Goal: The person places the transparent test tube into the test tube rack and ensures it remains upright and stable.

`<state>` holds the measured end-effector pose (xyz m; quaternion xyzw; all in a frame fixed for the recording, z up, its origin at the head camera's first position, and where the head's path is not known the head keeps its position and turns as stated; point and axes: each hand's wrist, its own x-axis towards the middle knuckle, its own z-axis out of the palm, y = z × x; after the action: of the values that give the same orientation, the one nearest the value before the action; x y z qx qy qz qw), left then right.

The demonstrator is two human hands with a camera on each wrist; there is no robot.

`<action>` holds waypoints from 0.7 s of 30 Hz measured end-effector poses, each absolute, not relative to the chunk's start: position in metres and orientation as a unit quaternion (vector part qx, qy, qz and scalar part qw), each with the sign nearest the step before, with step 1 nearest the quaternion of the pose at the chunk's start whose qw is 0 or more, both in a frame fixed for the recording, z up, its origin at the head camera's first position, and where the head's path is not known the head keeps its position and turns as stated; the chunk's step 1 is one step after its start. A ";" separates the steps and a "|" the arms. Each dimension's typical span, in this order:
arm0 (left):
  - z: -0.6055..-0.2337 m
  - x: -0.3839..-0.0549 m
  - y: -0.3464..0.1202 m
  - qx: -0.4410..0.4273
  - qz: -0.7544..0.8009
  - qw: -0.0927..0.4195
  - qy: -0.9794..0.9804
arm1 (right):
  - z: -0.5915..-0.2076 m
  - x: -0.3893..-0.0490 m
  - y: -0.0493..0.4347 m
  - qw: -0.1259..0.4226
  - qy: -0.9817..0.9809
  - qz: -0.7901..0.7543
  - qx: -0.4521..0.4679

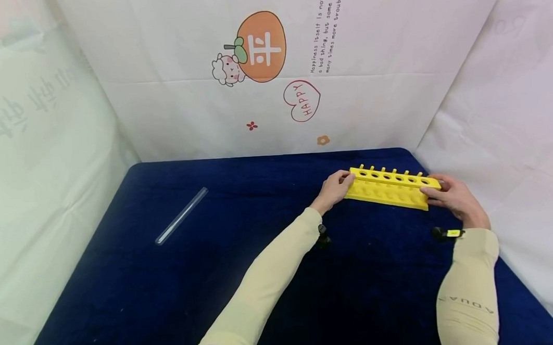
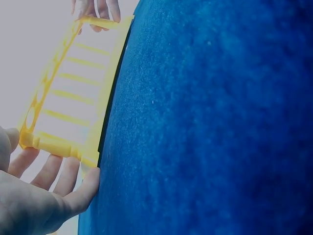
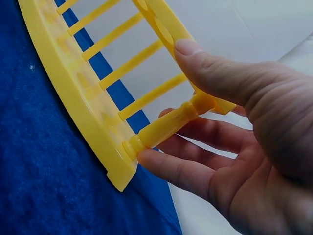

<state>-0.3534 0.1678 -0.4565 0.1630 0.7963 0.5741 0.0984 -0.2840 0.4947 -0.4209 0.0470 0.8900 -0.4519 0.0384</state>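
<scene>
A yellow test tube rack (image 1: pixel 385 193), with a row of round holes along its upper bar and pegs standing up behind, is at the far right of the blue table. My left hand (image 1: pixel 335 190) holds its left end, fingers on the end post. At the opposite end my right hand (image 1: pixel 459 200) grips the rack, thumb on the upper bar and fingers about the end post, as the right wrist view shows. Whether the base touches the cloth or hangs just above it I cannot tell. A clear glass test tube (image 1: pixel 182 216) lies slantwise on the left, apart from both hands.
Dark blue cloth (image 1: pixel 259 194) covers the table. White printed sheeting (image 1: pixel 184 120) rises behind its back edge, and more white sheeting (image 1: pixel 514 144) stands close to my right hand. Pale sleeves cover both forearms, with a small camera at each wrist.
</scene>
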 end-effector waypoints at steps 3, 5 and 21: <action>-0.457 -0.354 0.166 0.162 0.573 0.094 0.798 | -0.421 -0.285 0.493 0.036 0.893 -0.446 0.043; -0.457 -0.354 0.165 0.161 0.572 0.093 0.799 | -0.422 -0.287 0.492 0.035 0.896 -0.441 0.037; -0.452 -0.354 0.154 0.145 0.584 0.103 0.792 | -0.425 -0.296 0.482 0.029 0.905 -0.425 0.017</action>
<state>-0.3540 0.1542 -0.4522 0.1452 0.7922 0.5836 0.1035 -0.2958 0.4818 -0.4250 0.0170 0.9047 -0.4248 0.0293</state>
